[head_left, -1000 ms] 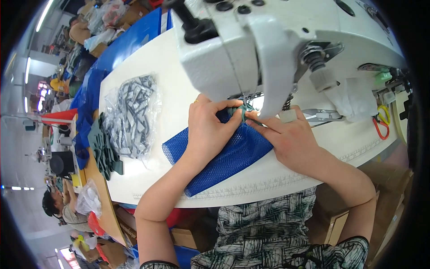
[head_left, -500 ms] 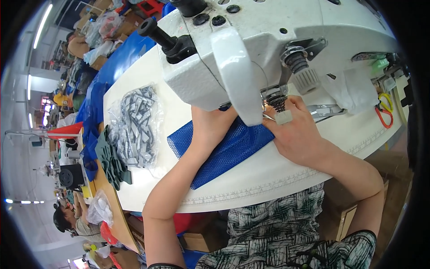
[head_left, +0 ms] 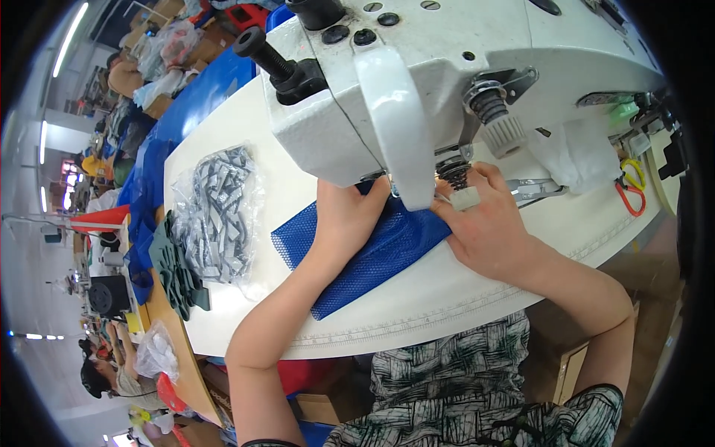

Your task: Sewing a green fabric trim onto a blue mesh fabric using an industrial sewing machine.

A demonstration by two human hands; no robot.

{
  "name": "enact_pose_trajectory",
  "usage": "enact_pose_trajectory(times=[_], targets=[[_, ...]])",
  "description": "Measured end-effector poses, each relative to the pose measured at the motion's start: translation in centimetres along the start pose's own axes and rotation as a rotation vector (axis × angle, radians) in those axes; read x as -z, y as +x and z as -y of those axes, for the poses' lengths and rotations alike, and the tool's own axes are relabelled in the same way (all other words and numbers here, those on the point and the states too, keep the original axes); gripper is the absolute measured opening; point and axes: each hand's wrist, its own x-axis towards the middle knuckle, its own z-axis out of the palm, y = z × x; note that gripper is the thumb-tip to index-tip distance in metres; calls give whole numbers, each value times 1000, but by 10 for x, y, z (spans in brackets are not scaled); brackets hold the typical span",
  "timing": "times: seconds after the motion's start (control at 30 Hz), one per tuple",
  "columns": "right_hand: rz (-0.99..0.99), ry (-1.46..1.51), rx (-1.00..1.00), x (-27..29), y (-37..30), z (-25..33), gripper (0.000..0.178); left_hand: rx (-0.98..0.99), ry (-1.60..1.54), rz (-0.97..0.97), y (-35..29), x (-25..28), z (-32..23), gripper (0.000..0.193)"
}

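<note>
A piece of blue mesh fabric [head_left: 372, 257] lies on the white table under the head of a white sewing machine [head_left: 328, 134]. My left hand [head_left: 348, 222] rests on the fabric's left part, its thumb stretched toward the needle area; the machine head hides its other fingertips. At the fabric's right edge, beside the thread tension spring, my right hand [head_left: 488, 227] has its fingers bent and closed on the mesh. The machine's white lever cover partly blocks the view between my hands, so the needle and the presser foot cannot be made out clearly.
A clear bag of grey pieces [head_left: 220, 216] lies left of the fabric, with dark green strips [head_left: 175, 268] beside it. On the right are metal snips [head_left: 536, 190], a white plastic bag [head_left: 577, 156] and red-and-yellow-handled scissors [head_left: 631, 190]. A ruler tape [head_left: 417, 322] follows the near edge.
The whole view has shifted slightly, moving the bag and strips a little left in the picture. My hands and the mesh keep nearly the same places at the machine.
</note>
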Motion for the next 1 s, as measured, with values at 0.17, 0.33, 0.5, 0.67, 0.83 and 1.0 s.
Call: enact_pose_trajectory(times=[0.17,0.33,0.5,0.67,0.83,1.0], targets=[[65,23,-5,-1,-1,-2,31,-421,386,15,-30,16,-16,21],[78,15,-13,-2,1,1,49,-368,458,217,-47,21,-26,58],[148,33,-42,-3,0,2,61,-421,525,208,-49,21,-16,54],[130,-22,-39,-3,-4,2,62,-424,485,209,-43,17,-12,51],[100,35,-79,-1,-2,-1,46,-415,475,241,-33,15,-9,42],[131,55,-56,-1,-2,-5,33,-418,457,232,-33,18,-8,41]])
